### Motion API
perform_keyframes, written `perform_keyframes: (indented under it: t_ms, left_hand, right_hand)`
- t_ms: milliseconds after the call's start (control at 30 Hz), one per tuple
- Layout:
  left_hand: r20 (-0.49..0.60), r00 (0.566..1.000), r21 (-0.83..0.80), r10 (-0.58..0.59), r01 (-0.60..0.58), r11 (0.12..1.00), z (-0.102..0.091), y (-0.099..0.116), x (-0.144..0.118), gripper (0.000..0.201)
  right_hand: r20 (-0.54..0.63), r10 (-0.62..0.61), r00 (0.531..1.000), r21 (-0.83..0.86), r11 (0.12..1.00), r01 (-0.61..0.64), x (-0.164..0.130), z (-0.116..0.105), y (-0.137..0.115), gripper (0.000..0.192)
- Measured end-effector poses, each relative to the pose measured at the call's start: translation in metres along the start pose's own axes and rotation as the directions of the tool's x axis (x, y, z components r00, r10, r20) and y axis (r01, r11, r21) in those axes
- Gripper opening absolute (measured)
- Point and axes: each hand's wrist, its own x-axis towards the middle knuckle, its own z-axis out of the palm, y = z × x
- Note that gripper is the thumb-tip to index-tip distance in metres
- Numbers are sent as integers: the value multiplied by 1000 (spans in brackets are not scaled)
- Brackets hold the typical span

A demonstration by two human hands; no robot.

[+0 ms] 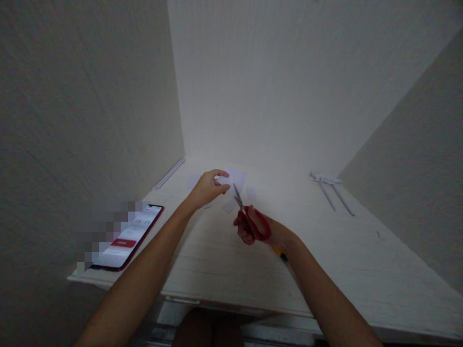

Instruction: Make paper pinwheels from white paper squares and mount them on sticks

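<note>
My left hand (211,187) pinches a small piece of white paper (224,180) between thumb and fingers, above the table. In my right hand (251,226) is a pair of scissors (239,198) with red handles, fingers through the loops. The metal blades are slightly apart and point up and left, close to the paper; whether they touch it I cannot tell. Several loose pieces of white paper lie on the table around and beneath the hands, among them a small piece (251,193) right of the blades and another piece (229,206) below them.
A phone (125,241) showing a timer lies at the table's left edge. Thin white rolled sticks (170,172) rest along the left wall. At right are joined white paper rolls (331,190). A yellow and black object (280,252) is partly hidden under my right wrist. Walls enclose the white table (224,270).
</note>
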Motion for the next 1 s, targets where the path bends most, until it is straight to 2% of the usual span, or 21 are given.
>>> perform_keyframes:
  t_ms: [433,767,1000]
  left_hand:
    - [-1,1000,11,-6,6,1000,0,0,0,42]
    - [2,1000,4,-14,14,1000,0,2,-2,41]
    - [-1,1000,7,-24,24,1000,0,3,-2,41]
  right_hand:
    - [-5,-34,999,6,999,34,1,-1,2,53]
    - [-116,-24,993,-60,998,17,4,1,3,52]
    - [-95,-38,995,-102,994,28,3,3,0,51]
